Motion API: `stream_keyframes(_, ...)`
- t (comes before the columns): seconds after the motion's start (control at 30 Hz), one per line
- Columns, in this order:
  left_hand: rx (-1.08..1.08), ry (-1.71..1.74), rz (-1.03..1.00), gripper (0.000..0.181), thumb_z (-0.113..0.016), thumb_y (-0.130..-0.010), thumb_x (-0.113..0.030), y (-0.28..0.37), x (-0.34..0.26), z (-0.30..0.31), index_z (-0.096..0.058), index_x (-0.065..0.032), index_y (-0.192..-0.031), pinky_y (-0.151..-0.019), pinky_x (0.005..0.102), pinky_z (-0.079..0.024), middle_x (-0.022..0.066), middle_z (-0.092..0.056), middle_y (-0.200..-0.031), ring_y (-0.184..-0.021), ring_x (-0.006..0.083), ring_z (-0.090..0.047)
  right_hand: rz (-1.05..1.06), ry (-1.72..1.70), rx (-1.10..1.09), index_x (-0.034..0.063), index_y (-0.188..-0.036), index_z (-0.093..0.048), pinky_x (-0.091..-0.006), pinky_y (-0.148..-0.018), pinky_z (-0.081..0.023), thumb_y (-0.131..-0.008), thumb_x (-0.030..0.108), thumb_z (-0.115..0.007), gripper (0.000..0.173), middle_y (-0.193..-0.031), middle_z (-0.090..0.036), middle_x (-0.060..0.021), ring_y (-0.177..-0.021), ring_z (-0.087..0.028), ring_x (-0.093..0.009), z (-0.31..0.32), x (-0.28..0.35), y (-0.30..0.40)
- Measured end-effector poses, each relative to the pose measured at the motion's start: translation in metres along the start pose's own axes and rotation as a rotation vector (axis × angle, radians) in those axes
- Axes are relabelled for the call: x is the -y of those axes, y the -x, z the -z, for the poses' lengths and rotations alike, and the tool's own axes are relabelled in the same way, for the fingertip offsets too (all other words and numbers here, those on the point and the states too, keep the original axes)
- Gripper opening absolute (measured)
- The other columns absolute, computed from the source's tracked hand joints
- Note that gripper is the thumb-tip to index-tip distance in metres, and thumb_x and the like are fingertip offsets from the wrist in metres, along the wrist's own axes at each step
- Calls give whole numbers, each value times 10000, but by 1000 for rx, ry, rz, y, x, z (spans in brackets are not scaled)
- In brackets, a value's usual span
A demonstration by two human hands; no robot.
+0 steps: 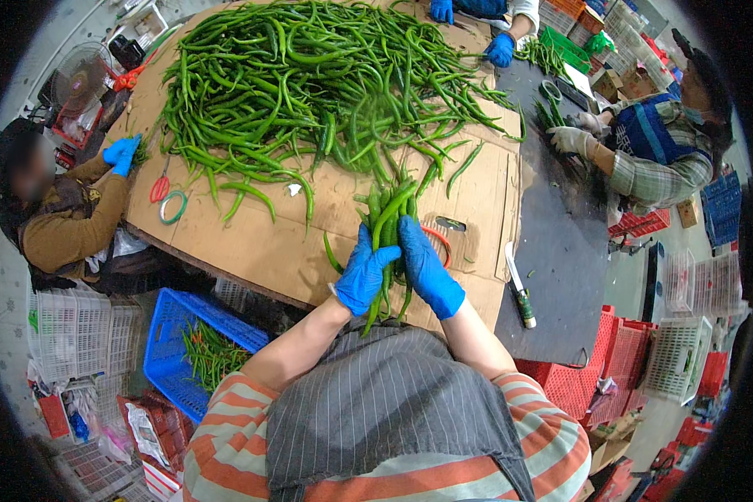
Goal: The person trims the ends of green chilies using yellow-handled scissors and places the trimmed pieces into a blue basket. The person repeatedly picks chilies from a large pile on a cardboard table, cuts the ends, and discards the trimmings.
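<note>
My left hand (365, 273), in a blue glove, closes around one side of a bunch of long green chili peppers (389, 219) near the cardboard's front edge. Against the other side of the same bunch lies my right hand (428, 267), gloved alike, its fingers pointing away from me. Pepper tips hang below both palms. A red ring (442, 241), perhaps a roll of tape, is partly hidden behind my right hand. Beyond the bunch spreads a large heap of green chili peppers (288, 81). One loose pepper (331, 253) lies left of my left hand.
Red-handled scissors (159, 188) and a green tape roll (173, 208) lie left on the cardboard (226, 241). A knife (519, 288) rests on the dark tabletop (558, 251) at right. Co-workers handle peppers at left, right and far side. A blue crate (163, 351) stands below left.
</note>
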State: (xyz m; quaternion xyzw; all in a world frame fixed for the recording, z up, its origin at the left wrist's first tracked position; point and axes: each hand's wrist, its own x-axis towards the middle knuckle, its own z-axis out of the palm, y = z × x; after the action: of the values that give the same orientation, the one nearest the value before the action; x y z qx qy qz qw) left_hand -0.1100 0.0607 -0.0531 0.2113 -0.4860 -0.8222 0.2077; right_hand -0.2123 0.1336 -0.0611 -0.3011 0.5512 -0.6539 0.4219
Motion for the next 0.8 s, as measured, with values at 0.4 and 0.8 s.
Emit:
stream_keyframes(0.4,-4,56,-193,578,-505,-868,-117,-1,13,-9,-208,-48,-1360,-962,300,-369,112,-426,-1257,-1137,206,-444,36,-100,-1,21,-1345,-287,-321,-965,-360,-763,139,-675,709,-1294,-425,-96,-1161,-432,-183,-17,23,11)
stream_keyframes(0.8,-42,-1215,-424,882,-615,-719,-199,-3,-18,-17,-90,-13,-1402,-1065,361,-205,188,-23,-1466,-1342,307,-153,-57,-423,-130,17,-1198,-478,-307,-868,-426,-752,102,-670,493,-1127,-561,-60,-988,-539,-166,-6,5,2)
